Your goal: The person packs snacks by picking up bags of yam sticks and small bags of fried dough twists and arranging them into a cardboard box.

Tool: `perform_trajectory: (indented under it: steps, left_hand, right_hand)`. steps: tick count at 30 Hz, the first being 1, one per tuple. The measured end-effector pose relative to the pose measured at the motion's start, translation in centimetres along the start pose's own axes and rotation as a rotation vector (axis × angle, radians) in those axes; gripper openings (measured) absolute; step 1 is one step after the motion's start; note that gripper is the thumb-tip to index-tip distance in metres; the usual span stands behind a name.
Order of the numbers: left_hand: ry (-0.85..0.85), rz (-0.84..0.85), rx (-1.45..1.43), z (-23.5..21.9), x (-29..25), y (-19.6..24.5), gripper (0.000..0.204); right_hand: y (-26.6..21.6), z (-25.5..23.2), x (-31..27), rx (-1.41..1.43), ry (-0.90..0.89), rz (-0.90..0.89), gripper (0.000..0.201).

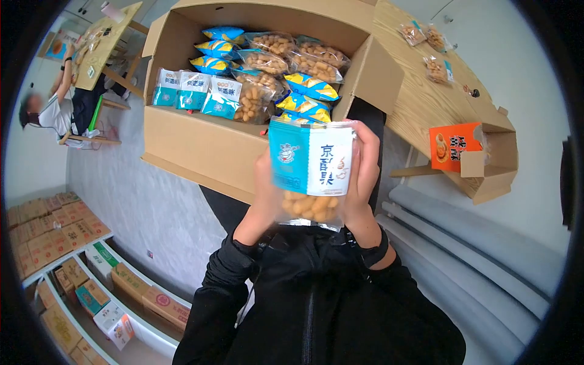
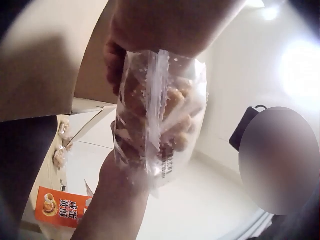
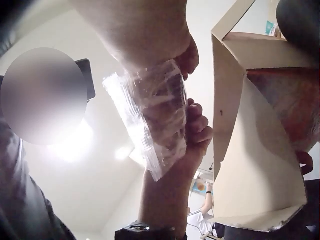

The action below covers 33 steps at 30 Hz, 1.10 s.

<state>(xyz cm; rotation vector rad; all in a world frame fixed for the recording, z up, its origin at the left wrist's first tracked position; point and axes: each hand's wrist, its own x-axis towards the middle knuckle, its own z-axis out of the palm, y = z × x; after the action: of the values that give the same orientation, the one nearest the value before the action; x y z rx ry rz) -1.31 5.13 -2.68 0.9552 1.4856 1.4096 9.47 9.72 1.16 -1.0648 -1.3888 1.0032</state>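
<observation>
A bag of snacks (image 1: 313, 164) stands upright in front of my chest, with a teal and white label on top and golden nut-shaped pieces showing through its clear lower part. My left hand (image 1: 264, 190) grips its left side, and my right hand (image 1: 364, 170) holds the right side, fingers reaching behind it. In the left wrist view the clear bag (image 2: 160, 110) shows its crimped seam between both hands. Curled fingers (image 3: 197, 122) appear behind the bag in the right wrist view. Just beyond is a large open cardboard box (image 1: 204, 140) containing several snack bags.
Inside the box sit blue-yellow packets (image 1: 220, 50), clear snack bags (image 1: 267, 44) and teal-white bags (image 1: 193, 90). On the right, a wooden table (image 1: 404, 85) bears loose bags and a small orange-fronted carton (image 1: 447, 147). Cartons (image 1: 58, 228) are stacked lower left; a person (image 1: 61, 103) sits far left.
</observation>
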Motion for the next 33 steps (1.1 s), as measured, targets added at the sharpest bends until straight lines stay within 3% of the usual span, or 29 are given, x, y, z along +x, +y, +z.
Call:
perform_trajectory:
  steps: [3, 4, 6, 9, 12, 15, 16, 18, 20, 25, 27, 29, 30, 31, 33]
  left_hand:
    - [0.01, 0.024, -0.167, -0.3, -0.1, 0.3, 0.014]
    - [0.009, 0.026, -0.165, -0.4, -0.1, 0.7, 0.014]
    - [-0.104, 0.185, 0.007, -0.7, -0.2, 1.5, 0.016]
    - [-0.099, 0.085, 0.002, -2.4, 0.4, 1.5, 0.02]
    - [-0.123, 0.054, 0.019, -3.6, 1.9, 4.7, 0.026]
    - [-0.24, 0.429, 0.377, -3.7, 2.9, 7.0, 0.032]
    - [-0.239, 0.43, 0.377, -3.4, 2.9, 7.8, 0.032]
    - [-0.456, 0.521, 0.62, -3.0, 3.0, 9.1, 0.026]
    - [-0.498, 0.521, 0.614, -2.5, 2.9, 9.2, 0.018]
    - [-0.561, 0.254, 0.625, -2.2, 2.9, 8.5, 0.007]
    - [-0.591, 0.26, 0.59, -2.4, 3.0, 8.4, 0.008]
    - [-0.621, 0.264, 0.554, -2.5, 3.0, 8.2, 0.008]
    - [-0.547, 0.355, 0.592, -2.4, 3.0, 8.2, 0.008]
    - [-0.473, 0.446, 0.628, -2.4, 2.9, 8.2, 0.009]
    - [-0.419, 0.46, 0.634, -2.9, 3.1, 8.4, 0.008]
  right_hand:
    - [0.4, -0.6, -0.5, -0.076, -0.173, -0.03, 0.018]
    - [0.7, -0.9, -0.5, -0.074, -0.172, -0.031, 0.018]
    - [1.7, -1.5, -0.8, -0.075, -0.245, -0.016, 0.017]
    - [1.8, -2.0, -0.6, -0.077, -0.226, -0.072, 0.014]
    - [2.1, -2.6, -0.5, -0.046, -0.228, -0.108, 0.013]
    - [1.9, -2.8, -0.3, -0.034, -0.329, -0.11, 0.012]
    - [1.8, -2.8, -0.3, -0.038, -0.353, -0.097, 0.012]
    - [1.8, -2.8, -0.2, -0.043, -0.376, -0.084, 0.012]
    - [1.9, -3.0, -0.1, 0.034, -0.417, -0.017, 0.013]
    - [2.5, -3.7, 0.1, -0.009, -0.434, -0.02, 0.013]
    - [2.5, -4.0, 0.4, -0.009, -0.456, -0.006, 0.014]
    - [2.5, -4.0, 0.9, -0.076, -0.537, -0.104, 0.016]
    - [2.6, -4.0, 1.1, -0.076, -0.537, -0.104, 0.016]
    - [2.8, -4.0, 1.2, -0.041, -0.479, -0.017, 0.018]
    - [3.7, -4.5, 1.4, -0.001, -0.376, 0.094, 0.022]
